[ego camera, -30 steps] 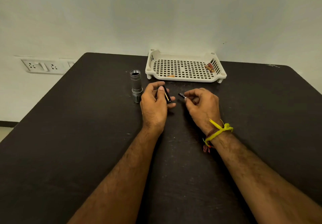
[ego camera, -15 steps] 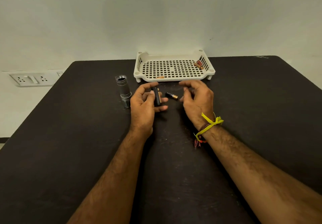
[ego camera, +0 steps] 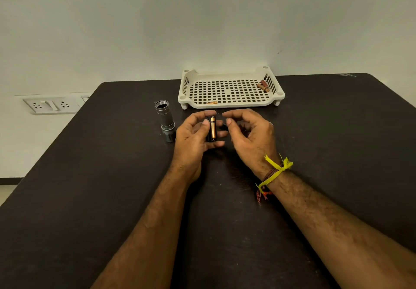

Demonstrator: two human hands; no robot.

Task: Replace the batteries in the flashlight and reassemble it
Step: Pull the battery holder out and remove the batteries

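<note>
A dark surface (ego camera: 90,198) against a pale wall; a battery holder is held up at its middle.

The battery holder (ego camera: 211,129), black with a copper-and-black battery (ego camera: 213,129) seated in it, is held with its long axis running near to far, pinched by the curled fingers of the left hand (ego camera: 193,138). The right hand (ego camera: 249,135) is just to its right, fingers curled; whether anything is gripped cannot be told. The flashlight body (ego camera: 165,117) stands left; a white tray (ego camera: 227,72) with spare batteries lies beyond.
</note>
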